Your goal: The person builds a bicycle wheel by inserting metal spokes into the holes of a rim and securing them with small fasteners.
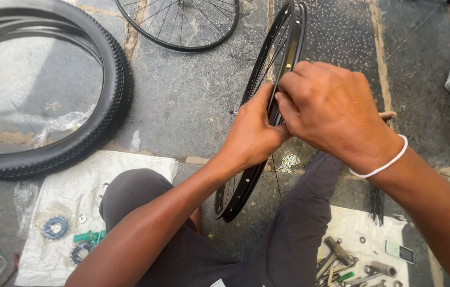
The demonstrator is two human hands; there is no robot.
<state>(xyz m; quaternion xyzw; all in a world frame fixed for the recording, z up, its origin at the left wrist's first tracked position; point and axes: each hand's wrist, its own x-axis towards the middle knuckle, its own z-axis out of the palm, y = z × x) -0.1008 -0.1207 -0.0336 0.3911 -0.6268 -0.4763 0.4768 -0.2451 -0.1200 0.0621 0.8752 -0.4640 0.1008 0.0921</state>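
Stone-slab ground [182, 106], grey and cracked, seen from above. Standing upright between the knees: black bicycle rim [283, 58], on edge, running from the top of view down to the lap, thin spokes [267, 64] crossing inside it. Left hand [251, 133] pressed against the near side of the rim, fingers curled in toward the spokes. Right hand [331, 106] over the rim's far edge, fingertips pinched narrow at the rim wall, meeting the left thumb; whatever small part sits between them, hidden, cannot tell. White band [384, 165] on the right wrist.

Likely light and stiff, that rim, though apt to roll or tip on its thin edge; best held on the rim wall itself, since the spokes look thin and springy.

Off to the left, knobby black tyre [97, 122] lying flat, well apart. Second spoked wheel [182, 26] flat at the top. White sheet [76, 196] beside the left knee with a blue round part [55, 227] and a green-handled tool [89, 236]. By the right leg, heap of metal tools [352, 260] on another pale cloth, bundle of loose black spokes [376, 204] just above.
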